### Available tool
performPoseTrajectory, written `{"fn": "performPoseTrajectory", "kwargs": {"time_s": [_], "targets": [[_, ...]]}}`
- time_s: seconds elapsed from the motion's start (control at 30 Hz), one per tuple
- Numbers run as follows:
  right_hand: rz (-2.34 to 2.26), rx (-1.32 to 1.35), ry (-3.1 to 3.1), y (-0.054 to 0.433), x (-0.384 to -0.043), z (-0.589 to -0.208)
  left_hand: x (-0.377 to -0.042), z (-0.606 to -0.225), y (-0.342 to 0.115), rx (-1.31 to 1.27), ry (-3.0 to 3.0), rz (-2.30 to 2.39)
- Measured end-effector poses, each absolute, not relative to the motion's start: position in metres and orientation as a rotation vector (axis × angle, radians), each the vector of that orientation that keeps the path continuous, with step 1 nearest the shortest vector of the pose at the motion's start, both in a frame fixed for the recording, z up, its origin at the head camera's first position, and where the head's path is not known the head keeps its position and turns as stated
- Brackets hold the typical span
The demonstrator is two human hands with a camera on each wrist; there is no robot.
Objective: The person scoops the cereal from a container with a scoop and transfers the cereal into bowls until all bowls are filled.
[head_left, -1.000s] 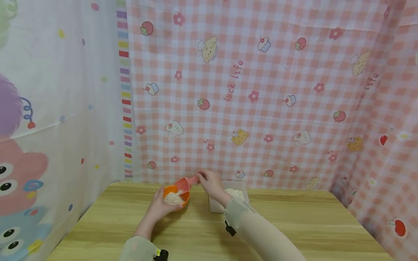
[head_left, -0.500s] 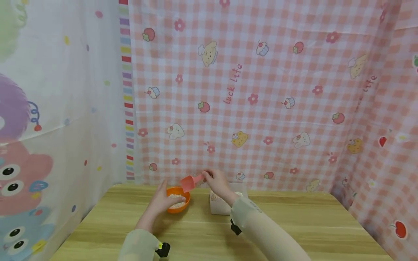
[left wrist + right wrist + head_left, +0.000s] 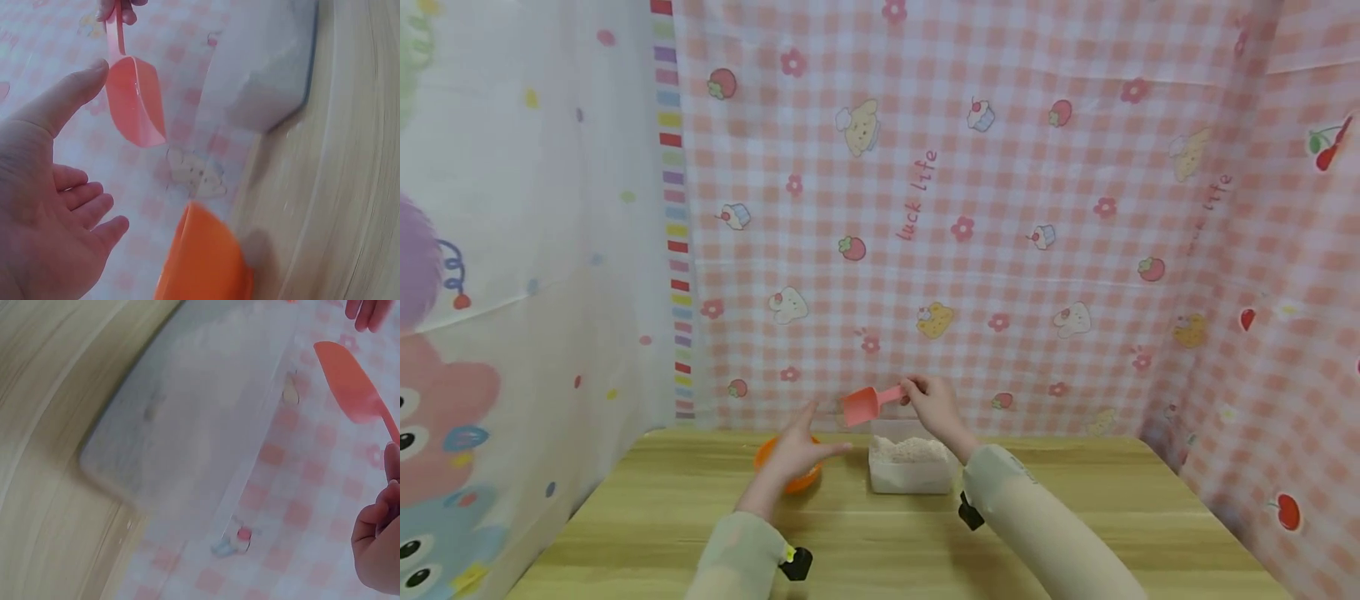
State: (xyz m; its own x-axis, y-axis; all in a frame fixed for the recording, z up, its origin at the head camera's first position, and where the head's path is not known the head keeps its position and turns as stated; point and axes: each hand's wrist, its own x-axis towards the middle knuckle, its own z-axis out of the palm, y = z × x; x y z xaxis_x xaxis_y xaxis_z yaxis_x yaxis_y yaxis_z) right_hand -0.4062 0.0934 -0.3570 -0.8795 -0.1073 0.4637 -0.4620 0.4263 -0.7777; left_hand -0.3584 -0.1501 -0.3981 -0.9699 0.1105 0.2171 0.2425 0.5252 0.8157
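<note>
A pink scoop [image 3: 861, 407] is held up by its handle, pinched in my right hand [image 3: 936, 408], above and behind a translucent box [image 3: 912, 477] of pale flakes [image 3: 912, 451]. In the left wrist view the scoop's bowl [image 3: 134, 103] looks empty. My left hand [image 3: 795, 452] hovers over the orange bowl [image 3: 806, 482], thumb and fingers spread, holding nothing. That hand hides most of the bowl's inside. In the left wrist view the orange bowl [image 3: 206, 259] stands on the table, apart from the fingers.
The wooden table [image 3: 880, 542] ends at a pink checked cloth [image 3: 880, 275] hanging behind it. A white patterned cloth [image 3: 550, 250] hangs on the left, and more checked cloth [image 3: 1300, 333] on the right. The box stands right of the orange bowl.
My right hand has lifted the scoop out of the orange bowl and carried it right, towards the box. My left hand has let go of the bowl and risen over it.
</note>
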Motion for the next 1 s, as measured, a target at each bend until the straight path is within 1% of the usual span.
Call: {"fn": "performPoseTrajectory", "kwargs": {"time_s": [0.5,0.83,1.0], "targets": [[1.451,0.356,-2.329,0.158,-0.404,-0.357,-0.368,-0.413,-0.093,-0.431,-2.66,-1.577],[1.534,0.243,-2.384,0.185,-0.405,-0.364,-0.374,-0.426,-0.079,-0.483,-2.636,-1.7],[1.549,0.203,-2.422,0.198,-0.406,-0.368,-0.376,-0.432,-0.073,-0.467,-2.642,-1.701]]}}
